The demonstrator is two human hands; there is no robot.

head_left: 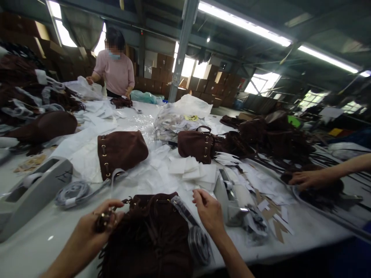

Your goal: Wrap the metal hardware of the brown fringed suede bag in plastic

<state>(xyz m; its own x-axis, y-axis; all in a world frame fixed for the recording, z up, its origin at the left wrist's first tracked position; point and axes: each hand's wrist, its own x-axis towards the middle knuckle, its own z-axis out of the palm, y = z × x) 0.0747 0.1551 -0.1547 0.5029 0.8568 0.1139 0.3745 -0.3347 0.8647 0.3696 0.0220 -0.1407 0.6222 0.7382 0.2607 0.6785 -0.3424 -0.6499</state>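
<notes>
A dark brown drawstring bag [156, 235] with brass eyelets and fringe lies at the near table edge. My left hand [95, 226] is closed around gold-coloured metal hardware [103, 221] at the bag's upper left. Whether this hardware is joined to the bag, I cannot tell. To the right of the bag, my right hand [210, 212] is raised with its fingertips pinched together; anything between them is too small to make out. A strap wrapped in clear plastic [199, 243] lies coiled along the bag's right side. Just beyond my right hand stands a grey tape dispenser [234, 214].
Another tape dispenser [37, 193] stands left, near a wrapped strap coil [72, 194]. Two brown bags [123, 152] and white foam sheets [191, 170] lie ahead. A co-worker's hand [313, 179] works at right; a masked person [116, 71] stands across the table [145, 116].
</notes>
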